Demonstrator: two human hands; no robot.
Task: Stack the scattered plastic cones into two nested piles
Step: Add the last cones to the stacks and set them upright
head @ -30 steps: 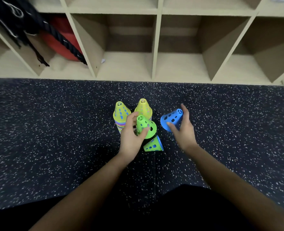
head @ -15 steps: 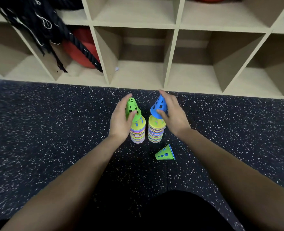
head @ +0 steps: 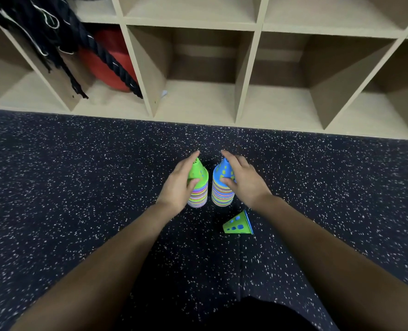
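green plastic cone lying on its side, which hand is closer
Right. The right hand holds the blue plastic cone topping the right pile, beyond the tipped green plastic cone; the left hand holds the upright green cone on the left pile, farther off.

Dim, even light falls from overhead. The pale shelf unit (head: 246,68) is brightest, its compartments darkening toward the back. The speckled floor (head: 78,187) is dark and goes near black at the bottom edge. The green cone (head: 197,170) and blue cone (head: 219,173) look sharp and vivid mid-frame. Wide-angle distortion splays the shelf lines outward, and the rope (head: 116,65) at top left is slightly smeared.
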